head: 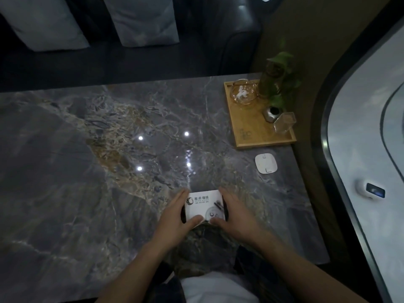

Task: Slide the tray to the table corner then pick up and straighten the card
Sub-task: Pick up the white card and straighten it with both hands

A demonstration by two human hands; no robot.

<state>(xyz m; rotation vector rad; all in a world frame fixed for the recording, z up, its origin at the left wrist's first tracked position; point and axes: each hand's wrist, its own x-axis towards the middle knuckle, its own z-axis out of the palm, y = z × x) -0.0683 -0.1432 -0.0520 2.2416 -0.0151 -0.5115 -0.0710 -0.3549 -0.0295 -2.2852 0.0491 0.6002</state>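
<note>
A white card [203, 204] with a dark logo and printed text is held between both hands over the near middle of the dark marble table [87, 149]. My left hand [175, 217] grips its left edge, thumb on the lower face. My right hand [234, 215] grips its right edge the same way. The wooden tray [247, 136] sits at the far right corner of the table, its right side along the table edge. It carries a glass ashtray [243, 94], a bottle with a green plant [274, 77], a small metal holder [272, 113] and a clear tumbler [284, 122].
A white square coaster-like pad [266, 163] lies on the table just in front of the tray. A dark sofa with two pale cushions [140, 18] runs behind the table. A curved wall with a window [369, 127] closes the right side.
</note>
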